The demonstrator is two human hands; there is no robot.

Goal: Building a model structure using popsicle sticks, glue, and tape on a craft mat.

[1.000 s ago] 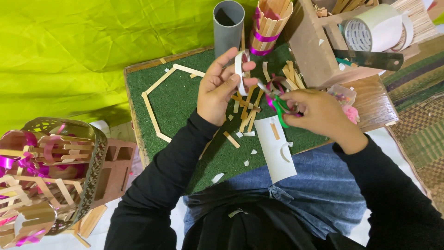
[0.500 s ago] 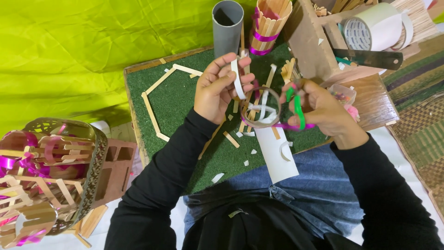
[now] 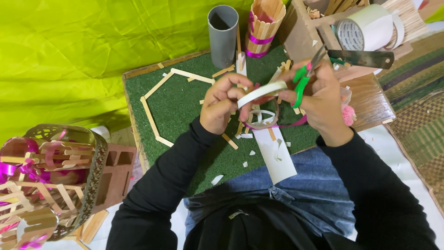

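My left hand [image 3: 222,104] pinches one end of a white paper strip [image 3: 262,92] above a green felt board [image 3: 180,106]. My right hand [image 3: 321,99] holds green-handled scissors [image 3: 303,78] and touches the strip's other end with its fingertips. Below the hands sits a small ring of sticks with a purple ribbon [image 3: 273,124] and curled white strips inside it. A white paper sheet [image 3: 277,157] lies at the board's near edge, over my blue jeans. A hexagon outline of wooden sticks [image 3: 155,106] lies on the board's left part.
A grey tube [image 3: 223,34] and a stick-built cup with purple bands [image 3: 263,25] stand at the board's far edge. A tape roll [image 3: 365,28] and a metal saw blade [image 3: 365,58] lie on a wooden shelf at right. Stick crafts and a wire basket [image 3: 46,180] sit at left.
Both hands rose from the stick ring and drew the white strip out level between them. The scissors swung up and away from the ring.
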